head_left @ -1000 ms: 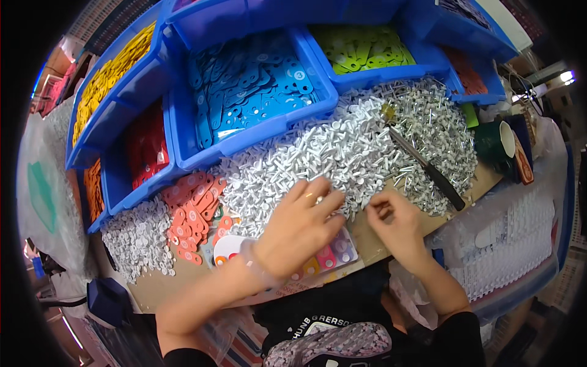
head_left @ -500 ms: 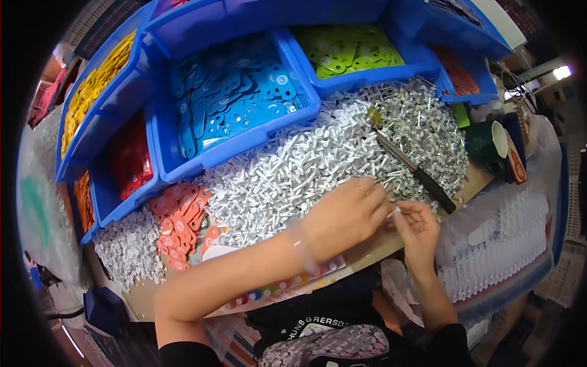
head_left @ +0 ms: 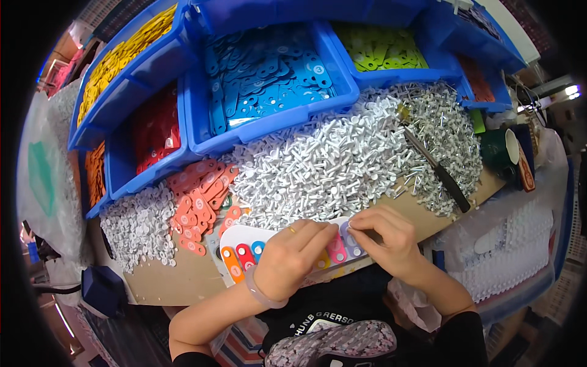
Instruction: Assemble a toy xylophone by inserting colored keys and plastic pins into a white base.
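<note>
A white board (head_left: 249,234) lies at the near edge of the worktop, with a row of coloured tabs along it. An orange tab (head_left: 232,264) is at its left end, and a purple tab (head_left: 353,246) at its right beside a pink tab (head_left: 336,249). My left hand (head_left: 292,257) lies over the middle of the board, fingers bent and together, gripping it; it hides some tabs. Thumb and forefinger of my right hand (head_left: 388,237) pinch a small white rivet at the top of the purple tab. The rivet is mostly covered by the fingertips.
Beyond the board spread heaps of white rivets (head_left: 312,165) and metal pins (head_left: 449,140), a black-handled tool (head_left: 449,186) on the latter. Salmon tabs (head_left: 199,208) and white caps (head_left: 137,229) lie left. Blue bins (head_left: 275,116) of coloured tabs stand behind; a green mug (head_left: 498,148) is right.
My left hand has left the heap and come down onto the board. My right hand has moved left with the white rivet to the purple tab. The view has shifted slightly.
</note>
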Demonstrator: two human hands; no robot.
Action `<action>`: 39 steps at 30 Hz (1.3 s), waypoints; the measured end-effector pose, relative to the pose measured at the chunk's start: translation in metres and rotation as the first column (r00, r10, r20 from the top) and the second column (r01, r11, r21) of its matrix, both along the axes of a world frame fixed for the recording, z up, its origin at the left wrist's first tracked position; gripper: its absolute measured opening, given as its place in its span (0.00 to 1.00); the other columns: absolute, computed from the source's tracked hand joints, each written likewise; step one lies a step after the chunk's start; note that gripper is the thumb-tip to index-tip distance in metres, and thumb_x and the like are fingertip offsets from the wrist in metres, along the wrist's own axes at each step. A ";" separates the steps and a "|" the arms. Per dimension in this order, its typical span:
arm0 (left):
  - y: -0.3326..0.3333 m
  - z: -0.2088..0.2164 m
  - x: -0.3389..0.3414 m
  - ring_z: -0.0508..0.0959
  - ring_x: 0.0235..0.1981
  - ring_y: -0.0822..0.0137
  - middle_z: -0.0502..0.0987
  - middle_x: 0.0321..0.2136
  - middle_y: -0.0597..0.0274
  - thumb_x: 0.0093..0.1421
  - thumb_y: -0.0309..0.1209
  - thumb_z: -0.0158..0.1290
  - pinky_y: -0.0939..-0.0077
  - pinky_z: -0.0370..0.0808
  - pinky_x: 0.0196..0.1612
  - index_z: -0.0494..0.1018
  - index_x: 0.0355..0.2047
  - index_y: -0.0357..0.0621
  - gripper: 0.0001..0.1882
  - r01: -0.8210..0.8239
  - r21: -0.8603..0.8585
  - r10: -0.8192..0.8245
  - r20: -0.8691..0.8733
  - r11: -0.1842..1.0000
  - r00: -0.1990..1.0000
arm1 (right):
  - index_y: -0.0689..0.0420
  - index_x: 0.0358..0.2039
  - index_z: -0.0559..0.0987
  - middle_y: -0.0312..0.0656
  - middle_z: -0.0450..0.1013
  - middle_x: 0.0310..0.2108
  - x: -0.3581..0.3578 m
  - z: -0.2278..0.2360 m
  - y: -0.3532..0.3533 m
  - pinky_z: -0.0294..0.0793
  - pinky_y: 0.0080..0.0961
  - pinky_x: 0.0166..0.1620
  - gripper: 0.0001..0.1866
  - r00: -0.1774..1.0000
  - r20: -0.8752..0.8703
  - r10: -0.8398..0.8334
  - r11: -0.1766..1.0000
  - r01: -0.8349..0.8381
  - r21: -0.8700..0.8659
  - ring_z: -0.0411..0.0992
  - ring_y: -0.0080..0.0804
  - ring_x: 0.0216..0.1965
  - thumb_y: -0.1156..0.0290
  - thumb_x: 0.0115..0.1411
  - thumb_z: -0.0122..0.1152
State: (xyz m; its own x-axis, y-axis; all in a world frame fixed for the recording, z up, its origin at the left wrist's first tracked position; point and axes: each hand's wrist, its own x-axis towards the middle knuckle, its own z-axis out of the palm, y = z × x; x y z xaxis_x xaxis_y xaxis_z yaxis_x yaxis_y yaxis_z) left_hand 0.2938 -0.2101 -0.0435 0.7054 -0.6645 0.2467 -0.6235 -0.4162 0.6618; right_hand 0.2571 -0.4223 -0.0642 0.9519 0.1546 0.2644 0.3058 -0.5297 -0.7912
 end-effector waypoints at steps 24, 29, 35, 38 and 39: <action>-0.006 -0.005 -0.013 0.79 0.41 0.57 0.78 0.44 0.52 0.49 0.25 0.54 0.69 0.79 0.39 0.73 0.49 0.31 0.24 0.062 0.239 -0.135 0.305 0.969 0.943 | 0.62 0.39 0.80 0.45 0.76 0.39 0.033 -0.003 -0.049 0.74 0.36 0.43 0.11 0.938 0.304 -0.169 0.909 0.268 -0.320 0.75 0.41 0.39 0.80 0.54 0.63; -0.004 0.004 -0.031 0.73 0.53 0.58 0.78 0.47 0.55 0.55 0.26 0.56 0.61 0.71 0.55 0.72 0.54 0.37 0.24 -0.041 0.356 -0.029 0.188 0.934 0.982 | 0.62 0.45 0.76 0.49 0.72 0.41 0.080 -0.005 -0.074 0.72 0.37 0.47 0.13 0.922 0.204 -0.329 0.811 0.387 -0.439 0.72 0.45 0.44 0.82 0.58 0.58; 0.039 0.016 -0.011 0.70 0.55 0.55 0.74 0.49 0.54 0.53 0.25 0.61 0.60 0.68 0.56 0.69 0.58 0.42 0.30 -0.153 0.147 0.156 -0.012 0.977 0.988 | 0.62 0.51 0.73 0.49 0.72 0.44 0.080 0.000 -0.098 0.70 0.36 0.48 0.15 0.868 0.351 -0.350 0.704 0.491 -0.513 0.71 0.45 0.44 0.77 0.64 0.51; 0.084 0.008 -0.032 0.71 0.52 0.54 0.72 0.48 0.54 0.53 0.25 0.62 0.61 0.66 0.56 0.67 0.57 0.39 0.30 -0.542 0.113 0.553 -0.156 0.833 0.818 | 0.64 0.50 0.72 0.46 0.72 0.37 0.048 0.037 -0.102 0.70 0.27 0.38 0.13 0.801 0.191 -0.568 0.770 0.599 -0.222 0.70 0.37 0.33 0.75 0.66 0.49; 0.096 0.000 -0.041 0.70 0.51 0.53 0.71 0.48 0.54 0.52 0.27 0.64 0.60 0.65 0.56 0.66 0.56 0.38 0.31 -0.726 0.143 0.728 -0.306 0.672 0.613 | 0.64 0.47 0.73 0.44 0.71 0.34 0.024 0.044 -0.090 0.69 0.24 0.35 0.12 0.859 0.132 -0.495 0.812 0.511 -0.282 0.69 0.35 0.30 0.76 0.65 0.50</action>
